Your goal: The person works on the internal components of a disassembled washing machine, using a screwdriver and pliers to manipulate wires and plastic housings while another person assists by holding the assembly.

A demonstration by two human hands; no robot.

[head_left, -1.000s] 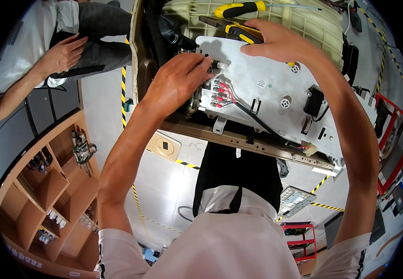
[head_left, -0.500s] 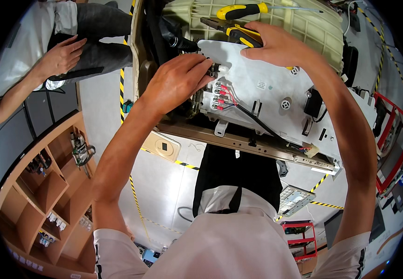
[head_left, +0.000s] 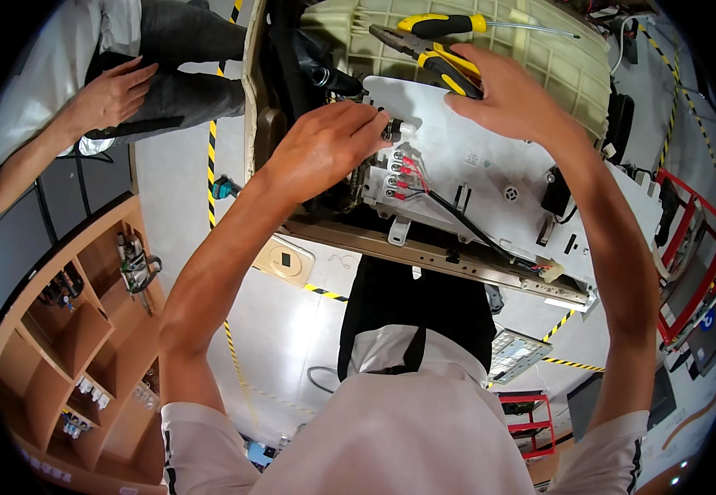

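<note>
My left hand (head_left: pixel 325 153) is closed at the upper left corner of a white metal plate (head_left: pixel 477 124), fingertips on a dark cylindrical fitting with a white tip (head_left: pixel 397 129); what exactly they grip is partly hidden. My right hand (head_left: pixel 502 103) grips yellow-and-black pliers (head_left: pixel 443 66) above the plate, jaws pointing up-left. Behind them a yellow-and-black screwdriver (head_left: pixel 441 24) lies on a cream ribbed plastic housing (head_left: pixel 560 70). Below the fitting, red ring terminals (head_left: pixel 401 173) are bolted to the plate, with a black cable (head_left: pixel 465 223) running down-right to a black box's vicinity (head_left: pixel 557 190).
A co-worker's hand (head_left: pixel 118 95) is at the left. A brown metal rail (head_left: pixel 432 256) edges the assembly. Wooden shelving (head_left: pixel 77 338) stands lower left, red metal frames (head_left: pixel 678 247) at the right and below. A beige square object (head_left: pixel 283 262) and striped floor tape lie beneath.
The assembly, both hands and pliers sit slightly lower and further right in the view. The pliers point a little more steeply up-left. My left hand stays at the same fitting.
</note>
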